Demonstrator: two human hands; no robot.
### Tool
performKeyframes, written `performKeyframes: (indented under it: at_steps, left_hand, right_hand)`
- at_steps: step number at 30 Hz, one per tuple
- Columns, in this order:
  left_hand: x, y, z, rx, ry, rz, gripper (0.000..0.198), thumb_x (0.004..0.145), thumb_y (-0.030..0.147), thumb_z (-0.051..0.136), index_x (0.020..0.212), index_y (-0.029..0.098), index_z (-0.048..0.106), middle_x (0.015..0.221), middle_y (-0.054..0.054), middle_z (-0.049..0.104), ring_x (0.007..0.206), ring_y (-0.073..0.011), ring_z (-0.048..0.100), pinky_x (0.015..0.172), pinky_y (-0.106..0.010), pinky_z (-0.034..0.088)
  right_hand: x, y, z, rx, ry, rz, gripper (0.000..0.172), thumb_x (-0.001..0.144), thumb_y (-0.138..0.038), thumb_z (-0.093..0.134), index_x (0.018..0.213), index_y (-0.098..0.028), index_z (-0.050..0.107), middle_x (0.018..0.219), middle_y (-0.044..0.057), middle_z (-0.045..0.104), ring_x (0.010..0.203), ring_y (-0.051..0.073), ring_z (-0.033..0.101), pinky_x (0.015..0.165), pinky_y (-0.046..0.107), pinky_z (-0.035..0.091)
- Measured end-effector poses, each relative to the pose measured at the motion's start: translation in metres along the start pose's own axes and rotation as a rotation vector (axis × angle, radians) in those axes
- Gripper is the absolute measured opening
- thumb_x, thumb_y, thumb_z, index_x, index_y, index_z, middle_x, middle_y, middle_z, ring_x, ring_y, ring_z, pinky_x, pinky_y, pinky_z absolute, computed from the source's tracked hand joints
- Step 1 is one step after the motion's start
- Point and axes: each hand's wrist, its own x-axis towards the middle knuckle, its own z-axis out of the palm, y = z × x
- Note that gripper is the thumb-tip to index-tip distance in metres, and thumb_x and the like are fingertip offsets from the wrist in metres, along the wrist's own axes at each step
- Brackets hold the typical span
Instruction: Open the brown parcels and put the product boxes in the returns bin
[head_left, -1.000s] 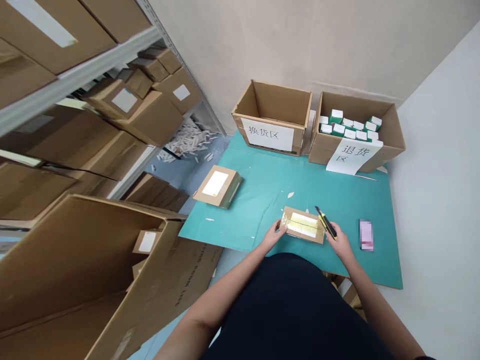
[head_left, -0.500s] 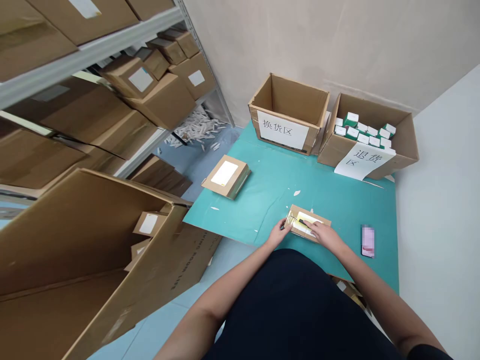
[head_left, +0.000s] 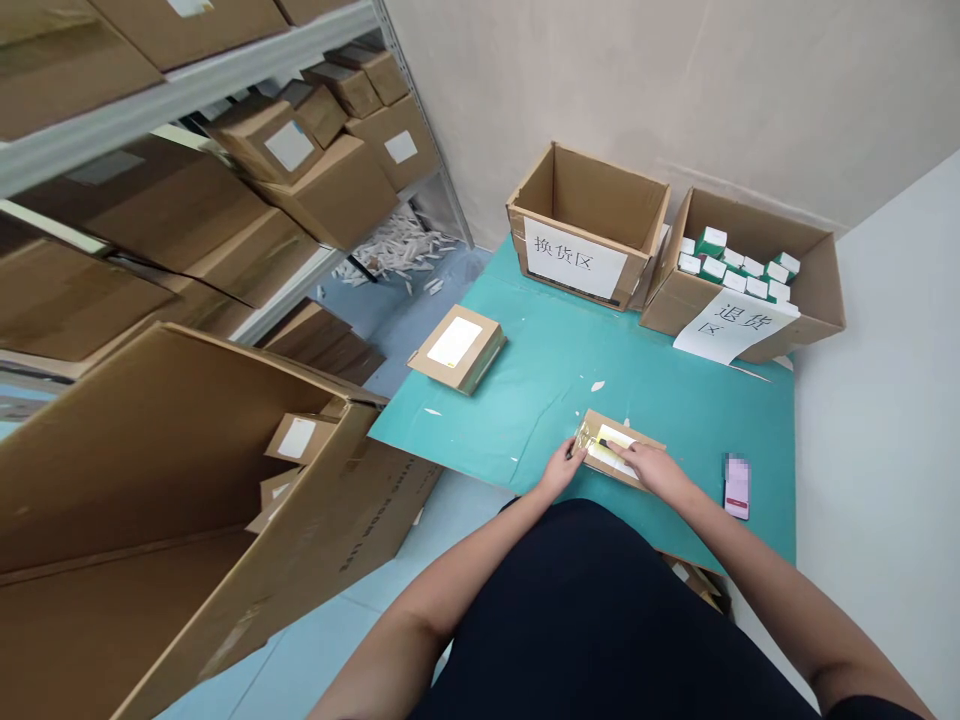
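Holding the cutter point(head_left: 604, 443) near table edge point(head_left: 442, 459), right hand point(head_left: 651, 466) has space rightward.

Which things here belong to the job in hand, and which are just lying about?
Job in hand:
small carton, left hand at one end
cutter, in right hand

Apparently just lying about:
phone
white scrap
floor litter

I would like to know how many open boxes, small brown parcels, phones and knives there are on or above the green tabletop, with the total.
Open boxes: 2
Small brown parcels: 2
Phone: 1
Knife, partly hidden: 1
Total: 6
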Motion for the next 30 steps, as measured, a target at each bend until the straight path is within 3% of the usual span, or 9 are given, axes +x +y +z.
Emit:
performKeyframes:
  at_steps: [25,30]
  left_hand:
    - [-0.003,0.004,-0.001,0.030,0.010,-0.025,0.042,0.087,0.040,0.063,0.123,0.019,0.067,0.126,-0.009,0.072,0.120,-0.0286,0.065,0.107,-0.042,0.047]
    - [-0.002,0.003,-0.001,0.053,0.010,-0.040,0.043,0.086,0.044,0.063,0.121,0.020,0.068,0.125,-0.009,0.073,0.117,-0.0292,0.066,0.106,-0.043,0.048]
  right_hand:
    - [-0.007,0.005,0.006,-0.031,-0.002,0.019,0.072,0.090,-0.005,0.039,0.154,-0.037,0.041,0.113,0.009,0.067,0.097,0.023,0.062,0.075,0.027,0.041]
    - [-0.017,0.014,0.004,-0.046,-0.033,0.006,0.082,0.085,0.000,0.040,0.157,-0.039,0.033,0.113,0.008,0.066,0.098,0.023,0.062,0.075,0.026,0.041]
